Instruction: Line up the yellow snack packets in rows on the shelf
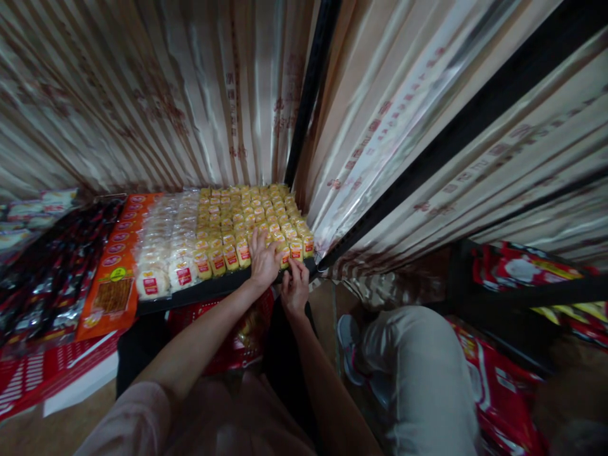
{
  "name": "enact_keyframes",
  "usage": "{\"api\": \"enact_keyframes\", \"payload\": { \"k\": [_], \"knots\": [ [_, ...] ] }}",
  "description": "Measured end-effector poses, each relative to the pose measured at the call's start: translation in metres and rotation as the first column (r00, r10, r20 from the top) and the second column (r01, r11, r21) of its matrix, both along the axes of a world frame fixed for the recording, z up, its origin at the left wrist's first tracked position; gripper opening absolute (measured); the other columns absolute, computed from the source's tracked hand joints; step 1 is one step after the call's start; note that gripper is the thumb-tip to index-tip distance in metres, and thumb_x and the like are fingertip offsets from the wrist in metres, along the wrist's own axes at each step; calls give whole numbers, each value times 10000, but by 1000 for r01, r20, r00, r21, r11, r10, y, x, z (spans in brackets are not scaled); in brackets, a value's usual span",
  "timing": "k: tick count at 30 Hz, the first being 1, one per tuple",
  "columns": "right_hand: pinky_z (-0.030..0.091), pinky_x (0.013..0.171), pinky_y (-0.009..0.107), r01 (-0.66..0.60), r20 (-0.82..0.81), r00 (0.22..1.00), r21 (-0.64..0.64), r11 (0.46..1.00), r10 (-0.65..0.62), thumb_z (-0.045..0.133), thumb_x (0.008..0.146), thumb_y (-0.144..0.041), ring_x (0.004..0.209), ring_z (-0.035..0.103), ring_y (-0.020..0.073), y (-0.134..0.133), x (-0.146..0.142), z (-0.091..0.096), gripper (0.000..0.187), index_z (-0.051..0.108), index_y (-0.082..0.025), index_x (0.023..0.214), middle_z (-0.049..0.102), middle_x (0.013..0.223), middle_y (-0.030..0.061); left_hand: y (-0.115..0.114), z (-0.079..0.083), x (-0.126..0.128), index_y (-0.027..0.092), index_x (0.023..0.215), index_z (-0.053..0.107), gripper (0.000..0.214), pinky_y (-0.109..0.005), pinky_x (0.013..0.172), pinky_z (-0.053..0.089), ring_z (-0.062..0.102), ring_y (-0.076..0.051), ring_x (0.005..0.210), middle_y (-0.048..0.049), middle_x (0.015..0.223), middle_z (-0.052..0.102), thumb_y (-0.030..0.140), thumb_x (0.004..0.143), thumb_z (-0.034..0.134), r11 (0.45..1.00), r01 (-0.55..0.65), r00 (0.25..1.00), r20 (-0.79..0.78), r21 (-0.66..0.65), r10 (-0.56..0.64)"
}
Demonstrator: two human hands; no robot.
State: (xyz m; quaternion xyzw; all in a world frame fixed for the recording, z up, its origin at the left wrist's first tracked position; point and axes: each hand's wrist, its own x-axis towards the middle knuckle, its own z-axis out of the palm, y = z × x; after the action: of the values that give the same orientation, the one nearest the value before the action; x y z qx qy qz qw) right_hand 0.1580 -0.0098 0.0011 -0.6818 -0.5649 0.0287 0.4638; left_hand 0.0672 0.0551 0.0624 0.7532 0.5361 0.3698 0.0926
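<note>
Rows of small yellow wrapped snack packs (223,221) with red labels stand close together on the black shelf (204,289). My left hand (264,258) rests over the front rows, fingers stretched out and apart, its thumb beside a front pack. Just to its right, my right hand (295,288) is at the shelf's front edge. Its bent fingers are closed on the lower front of a yellow snack pack (285,255) near the right end; the fingertips are partly hidden. Left of the yellow rows are clear-wrapped white round snacks (183,272).
Orange snack bags (111,278) and dark shiny packets (52,266) lie to the left. A red basket (28,386) is below them. A black post (311,88) and curtains (228,95) stand behind. Close on my right is another person's leg (413,367), near red bags (498,386).
</note>
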Motion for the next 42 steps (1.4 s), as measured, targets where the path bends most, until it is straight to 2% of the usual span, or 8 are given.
{"api": "enact_keyframes", "payload": {
  "k": [5, 13, 17, 20, 23, 27, 32, 42],
  "knots": [
    [433, 946, 392, 146, 9, 989, -38, 989, -146, 397, 875, -278, 1158, 445, 215, 7, 6, 7, 427, 470, -191, 1287, 454, 1225, 126, 3, 0, 1, 162, 924, 672, 194, -550, 1078, 233, 197, -337, 1352, -133, 1305, 466, 273, 776, 611, 1000, -31, 999, -8, -3, 31],
    [424, 953, 397, 146, 59, 988, -59, 987, -143, 487, 848, -323, 1160, 443, 223, 13, 8, 5, 458, 465, -209, 1292, 444, 1241, 126, 4, 2, 2, 167, 917, 664, 172, -533, 1079, 243, 176, -327, 1367, -134, 1327, 447, 260, 789, 599, 999, -29, 997, -69, 26, 31],
    [451, 911, 390, 150, 39, 988, -85, 985, -147, 510, 840, -343, 1122, 474, 219, 14, 7, 6, 464, 470, -233, 1289, 433, 1242, 121, 3, 3, 1, 149, 1037, 612, 255, -532, 1070, 262, 192, -326, 1365, -148, 1335, 439, 238, 800, 580, 999, -20, 994, -103, 49, 25],
    [462, 890, 386, 150, 17, 989, -90, 985, -149, 516, 834, -360, 1109, 488, 222, 15, 7, 5, 472, 473, -230, 1285, 430, 1251, 124, -4, 1, -4, 142, 1151, 545, 340, -515, 1063, 285, 228, -316, 1354, -154, 1335, 438, 241, 827, 546, 992, 33, 992, -124, 119, -18],
    [454, 904, 379, 142, -7, 990, -85, 986, -143, 512, 826, -336, 1112, 488, 219, 15, 8, 2, 490, 456, -215, 1298, 431, 1264, 126, -18, -6, -11, 160, 1106, 569, 261, -451, 1039, 345, 371, -273, 1275, -121, 1237, 531, 225, 875, 465, 967, 192, 965, -212, 168, -154],
    [425, 949, 391, 120, -16, 992, -76, 990, -122, 486, 823, -288, 1159, 461, 219, 16, 12, -2, 530, 399, -213, 1341, 419, 1297, 123, -38, -25, -14, 151, 1074, 583, 264, -329, 935, 460, 552, -203, 1066, -90, 1092, 621, 194, 905, 385, 908, 415, 866, -331, 54, -375],
    [370, 1010, 407, 92, 46, 995, -80, 993, -88, 484, 843, -329, 1237, 387, 232, 15, 16, -2, 500, 437, -163, 1313, 433, 1300, 143, -46, -44, -9, 117, 1214, 497, 367, -341, 981, 451, 491, -223, 1190, -146, 1298, 509, 131, 860, 405, 951, 302, 921, -238, -66, -308],
    [375, 1005, 419, 96, 37, 995, -50, 994, -94, 503, 840, -340, 1230, 392, 240, 14, 17, -4, 489, 454, -168, 1295, 423, 1308, 145, -44, -34, -10, 101, 1172, 526, 362, -417, 1069, 369, 373, -239, 1297, -154, 1326, 488, 86, 840, 380, 935, 340, 923, -159, -99, -352]
  ]
}}
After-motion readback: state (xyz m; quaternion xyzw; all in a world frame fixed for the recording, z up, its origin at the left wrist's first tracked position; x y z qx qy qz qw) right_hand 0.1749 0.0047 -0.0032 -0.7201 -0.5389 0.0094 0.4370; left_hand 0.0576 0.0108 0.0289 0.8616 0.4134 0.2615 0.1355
